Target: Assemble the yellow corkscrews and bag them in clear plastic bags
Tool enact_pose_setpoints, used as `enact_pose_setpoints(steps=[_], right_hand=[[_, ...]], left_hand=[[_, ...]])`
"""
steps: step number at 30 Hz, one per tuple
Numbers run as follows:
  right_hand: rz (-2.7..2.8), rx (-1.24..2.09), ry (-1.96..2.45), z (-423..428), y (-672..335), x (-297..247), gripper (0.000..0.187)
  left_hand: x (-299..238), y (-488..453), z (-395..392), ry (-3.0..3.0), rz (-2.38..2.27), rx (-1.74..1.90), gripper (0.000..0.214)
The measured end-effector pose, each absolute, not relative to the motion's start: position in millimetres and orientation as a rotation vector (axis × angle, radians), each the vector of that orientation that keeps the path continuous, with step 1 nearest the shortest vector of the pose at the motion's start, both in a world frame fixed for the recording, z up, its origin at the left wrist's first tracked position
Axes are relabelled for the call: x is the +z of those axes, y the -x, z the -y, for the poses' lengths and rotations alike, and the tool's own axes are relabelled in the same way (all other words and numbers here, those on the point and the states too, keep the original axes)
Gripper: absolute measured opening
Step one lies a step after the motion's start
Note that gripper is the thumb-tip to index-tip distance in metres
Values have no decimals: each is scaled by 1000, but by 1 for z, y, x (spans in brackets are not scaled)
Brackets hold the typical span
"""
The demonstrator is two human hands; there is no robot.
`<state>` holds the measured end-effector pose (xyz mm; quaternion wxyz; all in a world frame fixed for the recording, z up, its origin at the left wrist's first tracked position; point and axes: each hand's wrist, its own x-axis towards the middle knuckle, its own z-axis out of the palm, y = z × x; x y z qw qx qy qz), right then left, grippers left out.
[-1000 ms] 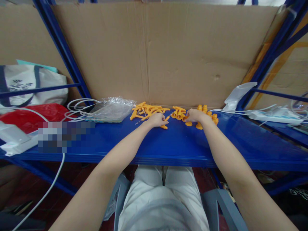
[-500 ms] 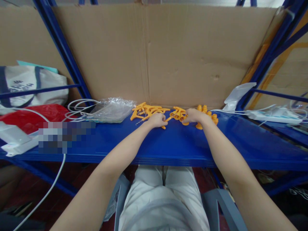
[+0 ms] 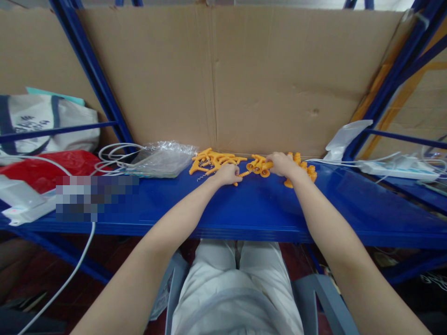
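My left hand (image 3: 226,174) is closed around an orange T-handled corkscrew (image 3: 245,173), whose shaft points right toward the other hand. My right hand (image 3: 282,164) pinches an orange plastic sleeve (image 3: 268,165) with a hollow, cup-like end. Left of and behind my left hand lies a heap of orange corkscrew handles (image 3: 213,159), with metal spirals showing among them. Between my hands are several orange cup-ended pieces (image 3: 257,160), partly overlapping. Behind my right wrist stand more orange sleeves (image 3: 310,171), partly hidden by the arm.
The blue shelf top (image 3: 244,209) is backed by a tall cardboard sheet (image 3: 265,83). Clear plastic bags (image 3: 164,160) and white cables lie left. A red bag (image 3: 70,167) and canvas bag (image 3: 70,123) sit farther left. A white power strip (image 3: 398,170) lies right.
My right hand has shifted slightly right and up, and the orange sleeve at its fingertips now shows more clearly. My left hand has stayed nearly still with the corkscrew.
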<state>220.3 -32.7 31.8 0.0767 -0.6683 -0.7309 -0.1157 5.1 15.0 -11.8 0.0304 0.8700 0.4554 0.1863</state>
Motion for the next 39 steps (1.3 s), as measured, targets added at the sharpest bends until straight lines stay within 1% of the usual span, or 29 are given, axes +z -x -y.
enact_pose_setpoints(steps=[9,15,21,24,29,34,37,39], right_hand=[[2205,-246,1974,37,-211,34,46],[2155,-267,2018,33,-217,30,42],[2332,-172,1761,25,-207,21,47],[2343,-188,1659,24,-202,19,45],[2330,-186,1637,24,-204,20,45],[2363,-105,1526,21,-205,19,42],[2307,-1,1454,19,-206,16,39],[2242,105,1420,18,-208,15,45]], left_hand=[[-11,-6,-13,-2693,-1405,539,13],[-11,-6,-13,-2678,-1382,591,13],[-15,-6,-17,-2694,-1354,617,12],[-19,-4,-22,-2749,-1300,748,9],[-23,0,-26,-2701,-1274,985,5],[-20,1,-25,-2729,-1253,1015,7],[-18,2,-26,-2767,-1249,1004,9],[-18,3,-28,-2787,-1250,988,11]])
